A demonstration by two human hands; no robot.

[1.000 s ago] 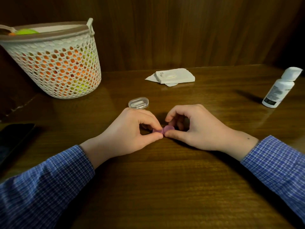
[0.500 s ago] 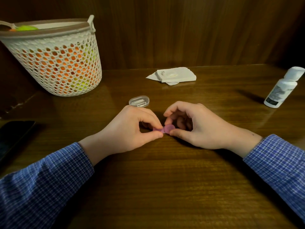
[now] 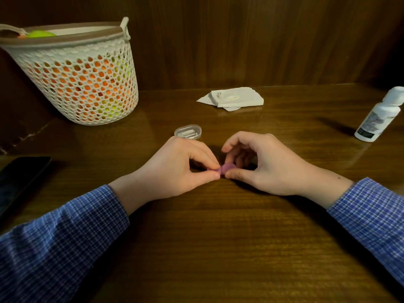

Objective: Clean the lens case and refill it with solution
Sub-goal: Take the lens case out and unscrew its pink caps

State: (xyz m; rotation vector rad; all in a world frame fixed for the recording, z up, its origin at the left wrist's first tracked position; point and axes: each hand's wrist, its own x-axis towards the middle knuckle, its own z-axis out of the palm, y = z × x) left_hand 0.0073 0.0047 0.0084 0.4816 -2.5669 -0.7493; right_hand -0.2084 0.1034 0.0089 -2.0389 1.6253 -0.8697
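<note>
Lens case (image 3: 225, 168), a sliver of purple mid-desk (image 3: 218, 237), is mostly hidden: my left hand (image 3: 175, 169) and right hand (image 3: 266, 165) pinch its two ends. Solution bottle (image 3: 379, 115) stands at the desk's right edge, its cap cut off.

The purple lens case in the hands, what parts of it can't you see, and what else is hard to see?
Head view:
- Purple lens case: mostly covered by the left hand and right hand; caps on or off is unclear.
- White bottle: cut by the right edge; label too blurry.
- Basket: contents only glimpsed through holes.
</note>
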